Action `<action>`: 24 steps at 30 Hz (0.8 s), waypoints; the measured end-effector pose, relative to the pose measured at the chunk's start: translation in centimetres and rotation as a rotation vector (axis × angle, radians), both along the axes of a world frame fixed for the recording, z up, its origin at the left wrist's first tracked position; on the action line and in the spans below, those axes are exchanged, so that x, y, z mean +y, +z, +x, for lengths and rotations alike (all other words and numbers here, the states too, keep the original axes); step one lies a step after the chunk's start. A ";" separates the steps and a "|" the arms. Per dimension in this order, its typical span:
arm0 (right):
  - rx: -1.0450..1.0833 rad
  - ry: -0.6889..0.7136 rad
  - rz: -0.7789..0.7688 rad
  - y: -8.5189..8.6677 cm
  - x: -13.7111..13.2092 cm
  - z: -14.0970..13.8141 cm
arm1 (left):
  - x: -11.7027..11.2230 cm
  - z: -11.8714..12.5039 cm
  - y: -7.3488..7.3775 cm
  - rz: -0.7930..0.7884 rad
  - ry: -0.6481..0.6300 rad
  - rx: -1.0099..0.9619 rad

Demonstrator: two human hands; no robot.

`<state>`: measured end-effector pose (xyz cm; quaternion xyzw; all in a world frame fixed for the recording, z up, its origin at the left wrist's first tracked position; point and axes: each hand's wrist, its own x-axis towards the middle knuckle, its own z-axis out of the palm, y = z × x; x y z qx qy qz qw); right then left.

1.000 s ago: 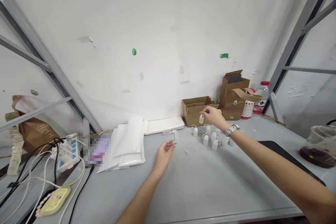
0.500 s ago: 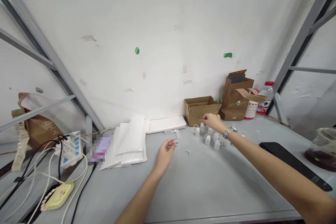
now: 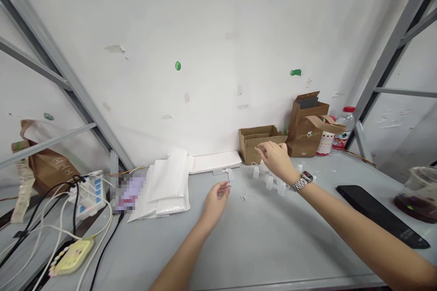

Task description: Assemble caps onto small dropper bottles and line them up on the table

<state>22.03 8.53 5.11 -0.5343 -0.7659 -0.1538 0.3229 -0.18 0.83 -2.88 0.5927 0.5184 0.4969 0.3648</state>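
Observation:
My left hand (image 3: 216, 201) hovers over the grey table with its fingers bent and slightly apart, and I see nothing in it. Right of its fingertips lies a thin white cord (image 3: 243, 193). Behind it are small flat translucent pieces (image 3: 231, 174). My right hand (image 3: 276, 158), wearing a metal-band watch (image 3: 303, 181), is closed above a group of small white bottle-shaped pieces with cord loops (image 3: 269, 182). Its fingertips are pressed together in front of the cardboard box; what they hold, if anything, cannot be made out. The hand and wrist hide part of the group.
The open cardboard box (image 3: 247, 149) stands against the wall beside a brown paper bag (image 3: 305, 138) and a bottle (image 3: 347, 122). White plastic packets (image 3: 169, 191) lie left. Cables and a power strip (image 3: 89, 199) fill the far left; a black device (image 3: 380, 213) and cup (image 3: 418, 195) are right.
My right hand has risen from the small white pieces and turned slightly, its back now more in view. My left hand has barely moved; its fingers have curled a little more.

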 end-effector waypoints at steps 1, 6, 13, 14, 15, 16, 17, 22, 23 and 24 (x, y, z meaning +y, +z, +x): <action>-0.002 0.028 -0.014 0.0 -0.3 -0.5 | -0.3 0.2 0.2 0.067 -0.056 0.105; -0.047 0.187 -0.256 -2.0 -0.5 -4.1 | -1.8 1.3 0.4 0.309 -0.416 0.511; -0.069 0.234 -0.444 -6.5 0.3 -9.1 | -1.0 0.6 -0.7 0.396 -0.334 0.726; -0.063 0.214 -0.439 -6.9 0.2 -9.3 | -0.8 0.3 -0.7 0.385 -0.309 0.753; -0.057 0.193 -0.431 -7.2 0.0 -9.5 | -0.7 0.1 -0.7 0.371 -0.284 0.775; -0.051 0.173 -0.423 -7.3 -0.2 -9.5 | -0.6 0.0 -0.7 0.356 -0.261 0.794; -0.045 0.156 -0.415 -7.5 -0.5 -9.4 | -0.5 -0.1 -0.6 0.338 -0.243 0.808; -0.025 0.143 -0.397 -8.1 -1.9 -7.9 | -0.7 0.1 -0.2 0.245 -0.165 0.780; -0.014 0.156 -0.392 -8.3 -2.1 -7.5 | -0.8 0.2 -0.2 0.222 -0.151 0.763; 0.003 0.176 -0.387 -8.6 -2.4 -7.1 | -0.8 0.2 -0.1 0.200 -0.139 0.746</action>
